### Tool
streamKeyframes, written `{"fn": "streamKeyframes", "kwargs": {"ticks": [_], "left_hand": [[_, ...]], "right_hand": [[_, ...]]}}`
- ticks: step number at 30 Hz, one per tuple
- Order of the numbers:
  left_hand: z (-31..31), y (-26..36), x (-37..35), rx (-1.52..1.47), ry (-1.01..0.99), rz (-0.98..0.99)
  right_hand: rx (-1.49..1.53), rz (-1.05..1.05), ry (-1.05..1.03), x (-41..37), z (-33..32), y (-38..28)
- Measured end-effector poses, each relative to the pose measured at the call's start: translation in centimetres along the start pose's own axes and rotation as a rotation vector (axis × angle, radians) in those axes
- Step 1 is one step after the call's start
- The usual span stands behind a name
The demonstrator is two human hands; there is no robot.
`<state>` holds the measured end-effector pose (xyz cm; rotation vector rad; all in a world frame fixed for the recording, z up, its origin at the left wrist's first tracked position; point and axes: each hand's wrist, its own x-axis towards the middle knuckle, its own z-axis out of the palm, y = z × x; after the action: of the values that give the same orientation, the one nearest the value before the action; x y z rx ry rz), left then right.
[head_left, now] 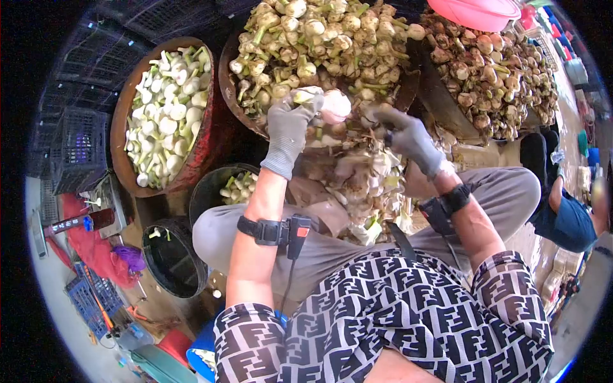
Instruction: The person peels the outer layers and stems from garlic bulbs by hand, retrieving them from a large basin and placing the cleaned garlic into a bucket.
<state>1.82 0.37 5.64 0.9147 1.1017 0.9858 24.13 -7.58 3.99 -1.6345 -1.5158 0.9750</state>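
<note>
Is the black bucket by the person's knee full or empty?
Almost empty. The black bucket shows a dark, bare inside, with only a small white scrap near its rim.

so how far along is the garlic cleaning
Done: the basin on the left holds cleaned white bulbs, with a few more in the small bucket, and peelings lie on the lap. In hand: the left hand holds one garlic bulb, with the right hand beside it. Left: a big uncleaned pile in front and a second pile to the right, so most remains.
</note>
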Motion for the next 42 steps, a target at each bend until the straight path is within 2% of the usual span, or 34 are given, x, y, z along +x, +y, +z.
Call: {"fn": "streamKeyframes", "kwargs": {"ticks": [2, 3, 4, 6, 7, 10, 11, 14, 15, 18, 20, 21, 23, 24, 25, 28, 29, 32, 33, 36, 37, 40, 42], "left_hand": [[0.5, 0.2, -0.5, 0.072, -0.061, -0.021], [0.7, -0.4, -0.5, 0.15, -0.109, 0.167], [0.8, -0.9, -0.6, 0.225, -0.103, 0.204], [1.6, -0.5, -1.4, 0.365, -0.082, 0.281], [1.4, -1.1, -1.1, 0.326, -0.112, 0.295], [1.4, -0.9, -1.6, 0.336, -0.178, 0.23], [1.3, 0.1, -2.0, 0.325, -0.251, 0.112], [0.2, -0.3, -1.3, 0.102, -0.449, 0.078], [0.1, 0.6, -1.6, 0.07, -0.53, 0.007], [0.3, 1.7, -2.1, -0.161, -0.615, -0.053], [0.2, 1.3, -1.7, -0.169, -0.541, 0.029], [0.2, 1.1, -1.5, -0.175, -0.496, 0.071], [0.2, 1.0, -1.7, -0.229, -0.461, -0.011], [0.2, 1.2, -1.7, -0.252, -0.447, -0.05], [0.1, 1.0, -1.7, -0.264, -0.456, -0.118], [1.1, 0.2, -1.8, -0.169, -0.367, -0.155], [2.0, 0.7, -2.2, -0.206, -0.312, -0.113], [1.9, -1.9, -1.6, -0.092, -0.212, -0.105], [1.8, -2.0, -1.9, 0.004, -0.132, -0.184], [1.6, -2.3, -1.9, 0.112, -0.083, -0.249], [1.0, -5.3, -0.8, 0.159, -0.046, 0.093], [1.2, -4.0, -1.2, -0.09, 0.014, -0.316], [1.1, -4.4, -1.2, -0.041, 0.043, -0.278]], "right_hand": [[-0.061, -0.105, 0.063, 1.4, 0.6, -4.0], [-0.102, -0.17, 0.105, 2.2, 1.4, -4.1], [-0.144, -0.238, 0.147, 2.9, 2.1, -4.2], [-0.203, -0.31, 0.092, 3.7, 2.7, -4.1], [-0.264, -0.303, 0.088, 3.7, 2.9, -4.0], [-0.434, -0.335, 0.12, 3.6, 2.9, -3.3], [-0.488, -0.352, 0.141, 3.6, 2.7, -2.8], [-0.595, -0.15, 0.16, 2.8, 1.2, -0.9], [-0.647, -0.096, 0.106, 2.4, 0.8, 0.6], [-1.059, 0.248, -0.68, 1.2, 0.1, 4.7], [-0.872, 0.302, -0.751, -0.8, -0.7, 6.3], [-0.73, 0.34, -0.688, -1.1, -1.3, 2.7], [0.086, 0.226, -0.423, -1.3, -1.0, 1.6], [0.521, 0.27, -0.439, -1.0, -1.2, 0.0], [0.732, 0.206, -0.404, -1.3, -1.0, -1.9], [1.022, 0.217, -0.332, -0.1, 0.2, -4.7], [1.031, 0.265, -0.243, 0.4, 0.9, -4.6], [0.309, -0.014, -0.034, 1.4, 2.5, -3.9], [0.123, -0.05, -0.002, 1.2, 2.5, -4.4], [-0.188, -0.369, 0.099, 0.8, 3.4, -4.3], [-0.246, -0.422, 0.12, 0.8, 3.7, -4.3], [-0.319, -0.45, 0.131, 0.6, 4.6, -4.9], [-0.344, -0.476, 0.137, 0.5, 5.0, -4.9]]}}
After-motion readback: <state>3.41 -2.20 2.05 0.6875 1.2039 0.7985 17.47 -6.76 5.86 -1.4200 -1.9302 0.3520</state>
